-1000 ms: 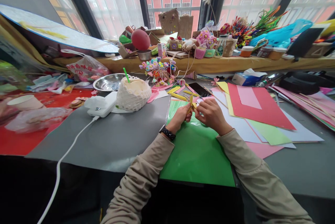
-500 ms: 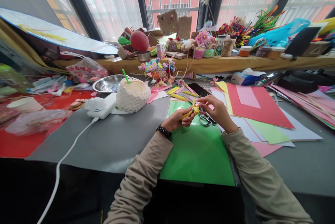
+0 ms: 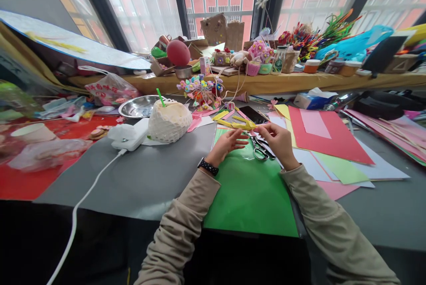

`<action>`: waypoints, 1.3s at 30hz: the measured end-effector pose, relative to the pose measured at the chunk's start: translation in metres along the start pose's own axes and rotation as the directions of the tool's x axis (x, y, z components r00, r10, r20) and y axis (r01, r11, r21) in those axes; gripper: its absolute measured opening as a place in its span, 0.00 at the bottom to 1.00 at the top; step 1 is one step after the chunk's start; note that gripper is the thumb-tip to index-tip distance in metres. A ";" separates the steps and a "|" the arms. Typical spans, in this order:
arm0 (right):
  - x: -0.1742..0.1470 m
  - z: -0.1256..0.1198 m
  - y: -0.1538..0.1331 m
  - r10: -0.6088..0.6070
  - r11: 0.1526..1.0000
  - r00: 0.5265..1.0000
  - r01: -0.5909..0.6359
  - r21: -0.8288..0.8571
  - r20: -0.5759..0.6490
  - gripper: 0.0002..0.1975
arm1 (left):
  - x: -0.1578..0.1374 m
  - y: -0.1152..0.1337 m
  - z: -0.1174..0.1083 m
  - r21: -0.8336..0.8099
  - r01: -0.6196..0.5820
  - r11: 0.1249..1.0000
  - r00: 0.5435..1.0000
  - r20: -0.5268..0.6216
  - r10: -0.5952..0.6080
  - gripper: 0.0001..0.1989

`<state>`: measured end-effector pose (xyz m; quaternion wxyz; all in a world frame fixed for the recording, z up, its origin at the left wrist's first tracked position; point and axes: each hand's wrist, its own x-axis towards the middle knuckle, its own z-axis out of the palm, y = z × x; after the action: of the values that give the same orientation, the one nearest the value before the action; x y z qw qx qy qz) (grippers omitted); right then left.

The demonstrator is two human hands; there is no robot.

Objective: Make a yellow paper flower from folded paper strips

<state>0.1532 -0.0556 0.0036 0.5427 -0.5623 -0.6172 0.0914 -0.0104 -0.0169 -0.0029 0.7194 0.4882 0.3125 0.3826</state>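
My right hand (image 3: 278,142) pinches one end of a folded yellow paper piece (image 3: 246,125), which points left above the green sheet's far edge. Close by on its left, my left hand (image 3: 229,145) has its fingers stretched out and apart, with nothing held in them. The thumb side of that hand is close to the yellow piece; whether it touches cannot be made out. Below the hands lie silver scissors (image 3: 261,153) on the green sheet (image 3: 249,196). Behind the hands are yellow paper strips (image 3: 223,115) and a dark phone (image 3: 250,113).
A coconut in white foam netting (image 3: 169,120) and a white power bank (image 3: 131,136) with a cable stand at left, before a metal plate (image 3: 135,106). Coloured paper sheets (image 3: 328,134) are spread at right. Craft flowers (image 3: 201,87) and a crowded shelf (image 3: 282,82) run behind.
My left hand has let go of the yellow paper and its fingers have spread. The yellow piece now lies nearly level, held from the right by my right hand.
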 end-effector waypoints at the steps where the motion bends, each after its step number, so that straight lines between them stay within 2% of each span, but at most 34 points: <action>1: -0.001 0.002 0.000 -0.005 1.000 1.000 0.005 0.013 0.027 0.15 | 0.000 -0.002 0.001 0.023 -0.028 0.999 0.999 0.029 0.027 0.21; 3: -0.003 0.006 0.000 -0.035 0.999 0.994 0.034 0.011 0.101 0.14 | 0.000 -0.006 0.003 0.058 -0.079 0.995 0.996 0.043 0.076 0.23; 8: -0.004 0.011 0.002 -0.122 0.991 0.957 0.134 -0.025 0.263 0.12 | 0.000 -0.007 0.004 0.139 -0.154 0.978 0.986 -0.044 0.162 0.24; 12: -0.001 0.006 0.003 -0.148 0.987 0.963 0.158 -0.027 0.224 0.11 | -0.001 -0.006 0.004 0.179 -0.174 0.968 0.982 -0.038 0.184 0.23; 15: 0.001 0.004 0.002 -0.226 0.974 0.952 0.228 0.012 0.208 0.11 | 0.000 -0.007 0.004 0.229 -0.171 0.958 0.984 -0.010 0.178 0.24; 19: 0.002 0.004 0.000 -0.280 0.960 0.917 0.275 0.061 0.284 0.10 | 0.000 -0.011 0.003 0.259 -0.146 0.955 0.989 0.017 0.147 0.38; 21: 0.003 0.002 0.000 -0.259 0.966 0.917 0.249 0.072 0.303 0.10 | -0.001 -0.012 0.003 0.257 -0.161 0.953 0.987 0.057 0.151 0.45; 24: 0.006 -0.002 0.002 -0.205 0.979 0.913 0.185 0.090 0.352 0.10 | -0.002 -0.012 0.001 0.256 -0.198 0.946 0.978 0.122 0.172 0.49; 27: 0.010 -0.006 0.007 -0.159 0.986 0.896 0.126 0.106 0.414 0.10 | -0.002 -0.012 0.000 0.286 -0.255 0.924 0.965 0.135 0.224 0.45; 31: 0.012 -0.006 0.011 -0.123 0.987 0.891 0.063 0.150 0.436 0.11 | -0.001 -0.011 0.001 0.303 -0.339 0.891 0.941 0.112 0.320 0.33; 36: 0.010 -0.005 0.011 -0.118 0.981 0.887 0.034 0.193 0.446 0.11 | -0.001 -0.010 0.003 0.309 -0.288 0.906 0.953 0.184 0.240 0.20; 39: 0.009 -0.005 0.010 -0.117 0.981 0.887 0.032 0.192 0.448 0.10 | 0.000 -0.010 0.002 0.330 -0.267 0.905 0.962 0.152 0.228 0.19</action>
<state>0.1654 -0.0473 0.0037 0.4339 -0.4498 -0.7378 0.2551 -0.0065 -0.0198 -0.0116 0.5835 0.6634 0.2708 0.3821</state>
